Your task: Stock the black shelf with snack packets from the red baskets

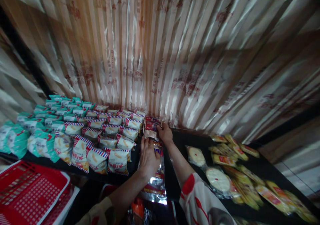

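A row of shiny red and silver snack packets runs from the back of the dark shelf to its front edge. My right hand [165,134] grips the right edge of the rearmost red packet [151,122], thumb side toward it. Nearer to me, my left hand [150,157] lies over the middle of the row, fingers stretched out, partly covering the packets below. A silver-fronted packet [154,188] shows under and in front of that wrist. Left of my hands stand white bread packs with striped tops [118,161], in several rows.
Turquoise packs [43,145] fill the far left. Below them stands a red basket [30,191]. Round pale cakes in clear wrap [218,179] and yellow packets [240,181] lie on the black shelf [175,151] to the right. A striped plastic sheet [160,51] hangs behind.
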`<state>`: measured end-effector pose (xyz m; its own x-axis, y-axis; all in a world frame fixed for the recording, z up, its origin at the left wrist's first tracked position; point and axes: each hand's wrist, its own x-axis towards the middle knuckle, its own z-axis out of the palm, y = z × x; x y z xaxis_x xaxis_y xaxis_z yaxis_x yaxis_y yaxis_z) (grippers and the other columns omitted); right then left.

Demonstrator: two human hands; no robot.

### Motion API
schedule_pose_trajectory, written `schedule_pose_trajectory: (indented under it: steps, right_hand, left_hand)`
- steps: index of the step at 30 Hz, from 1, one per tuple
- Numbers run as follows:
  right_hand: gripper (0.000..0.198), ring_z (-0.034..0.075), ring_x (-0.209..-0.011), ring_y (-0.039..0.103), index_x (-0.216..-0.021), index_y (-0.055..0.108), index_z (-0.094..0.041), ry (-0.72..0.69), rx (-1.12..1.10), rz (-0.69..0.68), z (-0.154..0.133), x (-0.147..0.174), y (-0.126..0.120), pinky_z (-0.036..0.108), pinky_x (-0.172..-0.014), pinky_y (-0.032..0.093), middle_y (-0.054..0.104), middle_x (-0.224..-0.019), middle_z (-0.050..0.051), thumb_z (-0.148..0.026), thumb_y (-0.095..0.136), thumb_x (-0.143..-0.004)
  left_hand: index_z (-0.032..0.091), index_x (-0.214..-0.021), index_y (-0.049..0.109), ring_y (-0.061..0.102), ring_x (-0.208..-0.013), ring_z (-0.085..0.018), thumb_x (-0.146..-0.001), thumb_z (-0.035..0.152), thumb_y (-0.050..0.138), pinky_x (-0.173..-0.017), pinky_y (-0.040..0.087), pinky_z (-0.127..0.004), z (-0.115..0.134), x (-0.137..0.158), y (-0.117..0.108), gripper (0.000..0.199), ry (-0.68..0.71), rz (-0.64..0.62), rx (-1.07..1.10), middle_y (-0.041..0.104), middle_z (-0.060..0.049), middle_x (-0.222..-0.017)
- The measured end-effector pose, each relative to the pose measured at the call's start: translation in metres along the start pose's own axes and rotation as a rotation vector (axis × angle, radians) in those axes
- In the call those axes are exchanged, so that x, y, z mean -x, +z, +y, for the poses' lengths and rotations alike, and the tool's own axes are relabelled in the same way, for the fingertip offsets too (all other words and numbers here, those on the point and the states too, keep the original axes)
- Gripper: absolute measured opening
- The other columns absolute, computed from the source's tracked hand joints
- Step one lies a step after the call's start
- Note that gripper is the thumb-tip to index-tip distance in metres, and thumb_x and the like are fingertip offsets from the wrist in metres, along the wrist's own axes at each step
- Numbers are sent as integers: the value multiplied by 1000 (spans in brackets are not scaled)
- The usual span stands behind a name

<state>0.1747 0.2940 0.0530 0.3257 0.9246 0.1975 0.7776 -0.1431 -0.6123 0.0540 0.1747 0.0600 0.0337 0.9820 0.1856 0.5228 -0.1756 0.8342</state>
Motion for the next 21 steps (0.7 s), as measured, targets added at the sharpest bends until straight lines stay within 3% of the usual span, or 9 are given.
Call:
schedule_pose_trajectory:
  steps: [9, 16, 21]
  right_hand:
    - [34, 20, -96, 62, -109, 64, -21, -223, -26, -16, 8, 3, 13, 34, -90, 45, 68, -104, 6, -34, 51, -81]
    - [31, 23, -110, 56, -105, 67, -19, -222, -11, -37, 5, 6, 14, 37, -99, 40, 66, -109, 10, -31, 53, -80]
    - [35, 24, -116, 52, -108, 63, -15, -172, -173, 124, 0, 40, -10, 41, -100, 38, 63, -116, 13, -32, 48, -81]
  left_hand:
    - [9, -124, 53, 26, -134, -32, -71, 14, 48, -111, 18, -46, 7, 0, -6, 54, -1, 12, -140, 49, -17, -135]
    - [11, -120, 56, 30, -132, -33, -72, 14, 49, -111, 16, -49, 1, 1, -5, 49, 78, 17, -232, 49, -16, -134]
    - [15, -114, 60, 26, -135, -27, -78, 13, 44, -111, 24, -45, -1, 20, -16, 40, 212, 67, -119, 46, -11, -136]
